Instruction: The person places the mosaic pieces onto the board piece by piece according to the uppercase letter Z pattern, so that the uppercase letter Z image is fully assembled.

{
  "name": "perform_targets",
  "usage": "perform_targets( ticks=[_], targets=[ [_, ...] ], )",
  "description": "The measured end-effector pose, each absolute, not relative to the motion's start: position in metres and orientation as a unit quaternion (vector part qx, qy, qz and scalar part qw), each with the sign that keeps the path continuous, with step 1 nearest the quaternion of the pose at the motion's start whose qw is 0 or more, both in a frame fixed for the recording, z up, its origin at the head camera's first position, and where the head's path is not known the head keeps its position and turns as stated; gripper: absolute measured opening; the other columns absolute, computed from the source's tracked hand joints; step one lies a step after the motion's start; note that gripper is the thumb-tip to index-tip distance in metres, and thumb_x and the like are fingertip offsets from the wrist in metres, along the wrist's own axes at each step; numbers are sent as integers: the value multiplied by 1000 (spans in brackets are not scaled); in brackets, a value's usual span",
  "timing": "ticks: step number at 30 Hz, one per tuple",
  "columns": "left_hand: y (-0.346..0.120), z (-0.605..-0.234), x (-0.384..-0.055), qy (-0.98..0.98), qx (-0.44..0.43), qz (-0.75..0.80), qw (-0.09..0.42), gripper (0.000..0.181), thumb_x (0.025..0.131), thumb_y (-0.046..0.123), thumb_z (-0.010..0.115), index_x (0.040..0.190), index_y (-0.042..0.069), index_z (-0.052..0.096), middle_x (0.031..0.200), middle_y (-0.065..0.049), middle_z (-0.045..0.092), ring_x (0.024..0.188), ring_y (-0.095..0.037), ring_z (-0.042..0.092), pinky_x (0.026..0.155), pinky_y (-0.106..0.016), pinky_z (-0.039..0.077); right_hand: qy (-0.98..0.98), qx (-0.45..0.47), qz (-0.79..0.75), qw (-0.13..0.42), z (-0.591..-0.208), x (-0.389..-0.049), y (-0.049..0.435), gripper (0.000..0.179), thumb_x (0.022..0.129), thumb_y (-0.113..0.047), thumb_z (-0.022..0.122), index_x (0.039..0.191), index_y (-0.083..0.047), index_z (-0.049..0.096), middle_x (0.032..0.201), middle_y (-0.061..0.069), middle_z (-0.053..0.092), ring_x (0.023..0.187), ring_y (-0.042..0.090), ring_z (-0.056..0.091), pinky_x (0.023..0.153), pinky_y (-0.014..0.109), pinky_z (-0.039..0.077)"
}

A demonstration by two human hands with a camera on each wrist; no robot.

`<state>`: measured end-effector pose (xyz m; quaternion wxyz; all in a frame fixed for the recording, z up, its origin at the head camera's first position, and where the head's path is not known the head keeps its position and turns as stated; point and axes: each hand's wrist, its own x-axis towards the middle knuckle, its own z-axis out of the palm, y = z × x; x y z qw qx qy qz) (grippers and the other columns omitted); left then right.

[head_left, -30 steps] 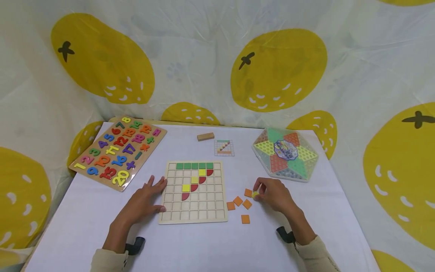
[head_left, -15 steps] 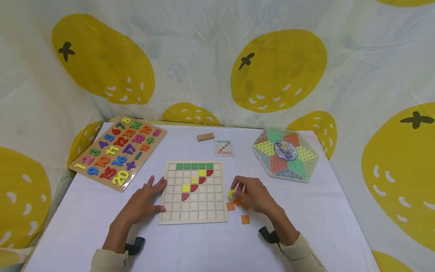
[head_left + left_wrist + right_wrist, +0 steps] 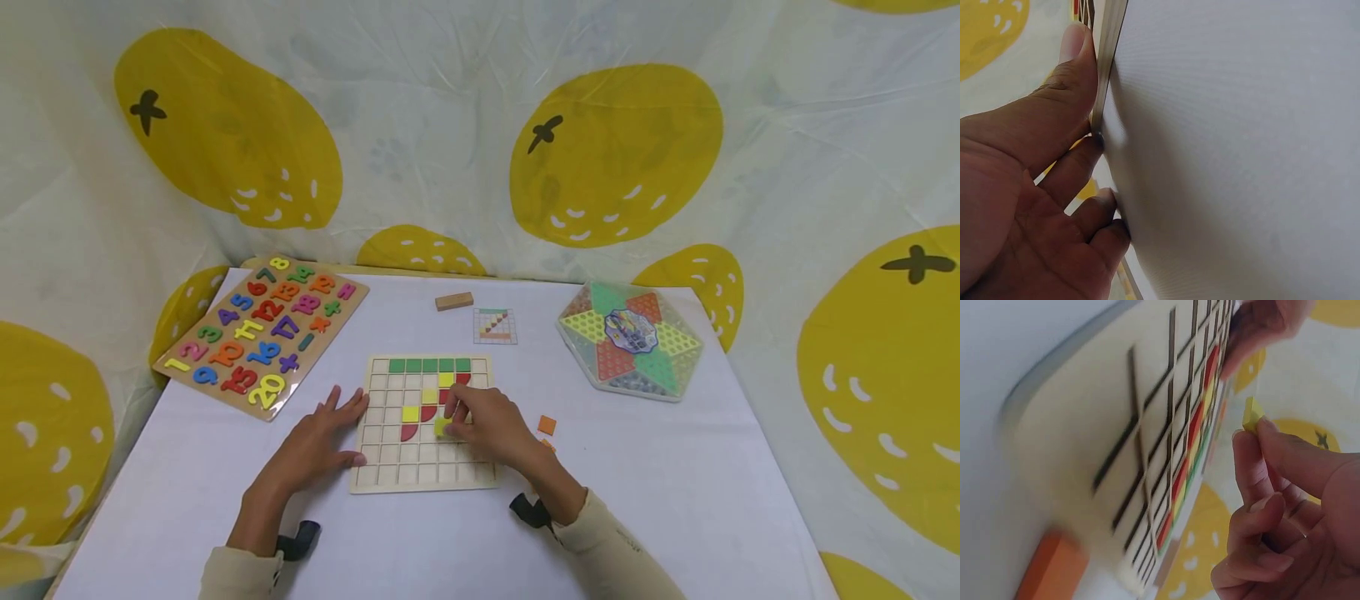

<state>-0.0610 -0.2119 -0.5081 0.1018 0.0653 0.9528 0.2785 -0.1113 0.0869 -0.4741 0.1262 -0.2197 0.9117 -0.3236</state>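
Note:
My right hand (image 3: 489, 423) pinches a small yellow tile (image 3: 1250, 414) between thumb and fingertips, just above the wooden grid board (image 3: 427, 476). Partly hidden by the fingers, this tile is over the middle of the grid. On the board lie a row of green square tiles (image 3: 430, 366) and a diagonal of yellow squares (image 3: 411, 414) beside red quarter-round tiles (image 3: 408, 432). Spread fingers of my left hand (image 3: 311, 446) touch the board's left edge, with the thumb (image 3: 1074, 69) against its rim in the left wrist view.
Orange square tiles (image 3: 547, 425) lie right of the board, some hidden under my right arm. Behind it are a small pattern card (image 3: 495, 326) and a wooden block (image 3: 453, 302). A number puzzle (image 3: 262, 333) is at the left, a hexagonal marble game (image 3: 630, 337) at the right.
My right hand has carried the yellow tile leftward, from beside the orange tiles, across them and over the board. The left hand has stayed at the board's edge.

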Motion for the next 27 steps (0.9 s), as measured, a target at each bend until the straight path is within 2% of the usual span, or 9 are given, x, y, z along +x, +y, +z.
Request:
perform_targets(
  ticks=[5,14,20,27],
  targets=[
    [-214,-509,-60,952,68,282,100,101,78,26,95,163,18,41,171,-4,34,163,-48,16,123,-75,20,911,-228,-319,132,-481,-113,59,19,91,-19,84,91,-24,66,74,-13,62,70,5,57,64,24,45],
    [-215,-509,-61,950,75,286,99,99,79,26,94,163,17,43,171,-6,35,162,-50,17,121,-76,22,919,-258,-269,129,-491,-117,19,23,91,-23,85,88,-24,63,68,-12,57,67,5,53,58,23,40],
    [-215,-511,-61,949,74,289,101,99,80,27,94,163,18,42,171,-5,35,163,-48,16,122,-75,22,922,-253,-253,147,-496,-117,5,22,93,-25,84,89,-23,63,68,-10,57,67,7,54,57,24,39],
    [-216,-510,-61,949,71,290,106,99,80,27,93,163,19,41,172,-4,34,163,-48,15,122,-75,22,927,-252,-228,158,-494,-117,-1,19,93,-26,84,90,-22,65,74,-12,60,74,8,55,60,24,39]
  ],
)
